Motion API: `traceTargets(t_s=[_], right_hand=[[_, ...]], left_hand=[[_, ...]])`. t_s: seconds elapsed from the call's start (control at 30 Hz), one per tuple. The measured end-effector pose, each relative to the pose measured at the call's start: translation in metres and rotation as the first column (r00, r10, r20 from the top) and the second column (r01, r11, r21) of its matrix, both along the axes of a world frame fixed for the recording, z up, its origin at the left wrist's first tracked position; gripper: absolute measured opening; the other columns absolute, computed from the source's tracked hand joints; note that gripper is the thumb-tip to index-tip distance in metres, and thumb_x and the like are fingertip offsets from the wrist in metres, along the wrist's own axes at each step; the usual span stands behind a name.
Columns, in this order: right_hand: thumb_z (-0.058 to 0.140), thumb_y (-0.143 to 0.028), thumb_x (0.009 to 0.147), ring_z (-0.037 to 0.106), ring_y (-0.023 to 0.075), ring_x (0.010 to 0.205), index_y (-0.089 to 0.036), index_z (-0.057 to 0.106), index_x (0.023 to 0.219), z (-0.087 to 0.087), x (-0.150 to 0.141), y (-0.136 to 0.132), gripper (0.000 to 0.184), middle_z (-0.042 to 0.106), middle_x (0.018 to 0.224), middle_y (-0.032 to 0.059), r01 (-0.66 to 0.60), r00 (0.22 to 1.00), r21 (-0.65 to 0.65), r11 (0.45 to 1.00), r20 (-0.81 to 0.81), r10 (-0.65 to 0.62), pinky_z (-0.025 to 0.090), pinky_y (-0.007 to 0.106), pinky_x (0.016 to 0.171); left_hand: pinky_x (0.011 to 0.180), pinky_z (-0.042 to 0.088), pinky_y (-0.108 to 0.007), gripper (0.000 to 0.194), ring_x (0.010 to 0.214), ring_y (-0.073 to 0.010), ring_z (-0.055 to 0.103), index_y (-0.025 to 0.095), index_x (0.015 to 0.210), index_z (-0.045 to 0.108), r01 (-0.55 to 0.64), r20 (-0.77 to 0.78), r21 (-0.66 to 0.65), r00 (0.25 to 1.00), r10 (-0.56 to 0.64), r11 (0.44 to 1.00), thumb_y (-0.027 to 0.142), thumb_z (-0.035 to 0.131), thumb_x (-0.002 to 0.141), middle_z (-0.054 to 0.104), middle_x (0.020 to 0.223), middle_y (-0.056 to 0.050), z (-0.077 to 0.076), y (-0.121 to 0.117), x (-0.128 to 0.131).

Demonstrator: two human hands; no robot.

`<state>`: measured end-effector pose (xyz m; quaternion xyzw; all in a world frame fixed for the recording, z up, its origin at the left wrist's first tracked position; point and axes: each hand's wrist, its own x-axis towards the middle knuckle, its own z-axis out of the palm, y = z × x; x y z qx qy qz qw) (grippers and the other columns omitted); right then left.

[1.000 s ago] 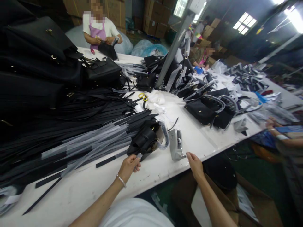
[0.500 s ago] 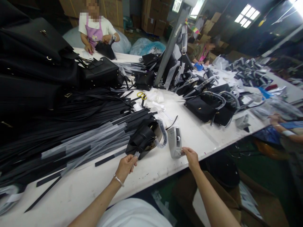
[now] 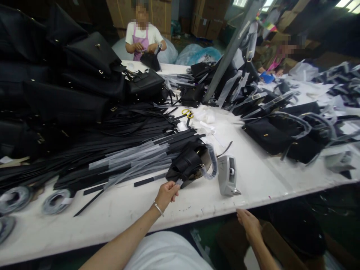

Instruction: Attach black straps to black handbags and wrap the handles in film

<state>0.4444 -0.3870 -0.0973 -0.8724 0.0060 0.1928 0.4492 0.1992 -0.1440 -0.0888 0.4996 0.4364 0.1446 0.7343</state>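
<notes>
My left hand (image 3: 167,194) is closed in a pinch on a small whitish translucent strip (image 3: 179,182). It is at the lower edge of a black handbag (image 3: 187,161) lying on its side, whose curved handle (image 3: 213,165) is wrapped in clear plastic. Right of the bag stands a grey tape dispenser (image 3: 224,176) with a metal cutting edge toward me. My right hand (image 3: 249,222) is at the table's front edge, below and right of the dispenser and apart from it. Its thumb and fingertips are pressed together; whether something thin is between them cannot be made out.
Long black straps (image 3: 135,123), some plastic-wrapped, cover the table's left, with black bags (image 3: 84,60) piled behind. Wrapped rings (image 3: 57,201) lie at the near left. Yellow-handled scissors (image 3: 187,113) lie beyond. More handbags (image 3: 267,131) are right, near a grey post (image 3: 233,52). Co-workers sit across.
My right hand has come off the dispenser's cutting end and moved down toward me, past the table edge. My left hand keeps its pinch by the bag. The view has swung left.
</notes>
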Motion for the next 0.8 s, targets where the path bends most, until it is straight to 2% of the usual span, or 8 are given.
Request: traceTargets(t_s=[0.1,0.17,0.3,0.4,0.5,0.6,0.7,0.8], right_hand=[[0.071,-0.042,0.052,0.055,0.0190,0.054,-0.016,0.067,0.056,0.024,-0.032,0.029,0.027,0.060,0.052,0.0023,-0.206,0.957,0.069,0.976,-0.193,0.216,0.047,0.033,0.056],[0.068,-0.042,0.064,0.054,0.0160,0.061,-0.017,0.067,0.063,0.045,-0.063,0.066,0.025,0.060,0.058,0.0002,-0.378,0.874,0.199,0.904,-0.246,0.420,0.044,0.029,0.064],[0.068,-0.041,0.069,0.051,0.0142,0.062,-0.017,0.065,0.065,0.071,-0.115,0.143,0.025,0.059,0.059,-0.0005,-0.471,0.759,0.395,0.789,-0.274,0.591,0.040,0.027,0.064],[0.072,-0.040,0.064,0.048,0.0127,0.056,-0.016,0.065,0.061,0.062,-0.131,0.170,0.026,0.057,0.055,-0.0011,-0.436,0.777,0.384,0.814,-0.296,0.556,0.037,0.026,0.058],[0.074,-0.041,0.061,0.045,0.0120,0.051,-0.015,0.062,0.055,0.042,-0.135,0.177,0.029,0.055,0.050,-0.0016,-0.396,0.820,0.315,0.863,-0.303,0.486,0.035,0.027,0.054],[0.073,-0.044,0.061,0.046,0.0125,0.051,-0.016,0.062,0.055,0.032,-0.135,0.177,0.031,0.056,0.050,-0.0011,-0.387,0.830,0.288,0.876,-0.305,0.466,0.035,0.027,0.055],[0.074,-0.043,0.061,0.047,0.0126,0.053,-0.015,0.064,0.056,0.035,-0.132,0.177,0.030,0.058,0.052,-0.0002,-0.413,0.812,0.303,0.859,-0.304,0.498,0.037,0.027,0.057],[0.076,-0.040,0.060,0.052,0.0141,0.059,-0.015,0.069,0.062,0.042,-0.126,0.176,0.026,0.063,0.058,0.0015,-0.483,0.740,0.359,0.798,-0.320,0.592,0.040,0.028,0.063]], left_hand=[[0.036,0.027,-0.018,0.042,0.034,-0.0044,0.038,0.017,0.061,0.049,0.005,-0.007,0.012,1.000,-0.005,1.000,0.057,0.061,0.067,0.055,0.050,0.004,-0.003,0.000,-0.001],[0.036,0.027,-0.018,0.040,0.034,-0.0046,0.038,0.017,0.061,0.049,0.008,-0.011,0.015,1.000,-0.008,1.000,0.055,0.060,0.068,0.055,0.050,0.004,-0.003,0.000,-0.001],[0.037,0.028,-0.018,0.036,0.034,-0.0050,0.039,0.017,0.060,0.048,0.028,-0.014,0.037,1.000,-0.028,0.999,0.050,0.059,0.070,0.054,0.049,0.005,0.001,-0.001,-0.004],[0.037,0.028,-0.019,0.033,0.034,-0.0054,0.040,0.018,0.058,0.048,0.033,-0.022,0.066,0.999,-0.032,0.997,0.046,0.058,0.071,0.053,0.048,0.005,0.003,0.000,-0.006],[0.038,0.029,-0.019,0.030,0.035,-0.0054,0.040,0.018,0.058,0.048,0.031,-0.034,0.091,0.999,-0.028,0.995,0.042,0.057,0.073,0.054,0.049,0.005,0.004,0.002,-0.008],[0.039,0.031,-0.019,0.029,0.037,-0.0055,0.041,0.017,0.058,0.050,0.043,-0.029,0.094,0.999,-0.041,0.995,0.041,0.058,0.073,0.054,0.050,0.005,0.006,0.005,-0.011],[0.038,0.029,-0.018,0.031,0.037,-0.0051,0.039,0.017,0.060,0.052,0.059,-0.004,0.047,0.998,-0.058,0.997,0.044,0.057,0.074,0.052,0.049,0.005,0.010,0.008,-0.014],[0.035,0.018,-0.018,0.036,0.034,-0.0030,0.032,0.015,0.066,0.055,0.031,0.072,-0.163,0.997,-0.019,0.986,0.050,0.058,0.073,0.049,0.048,0.007,0.014,0.009,-0.017]])
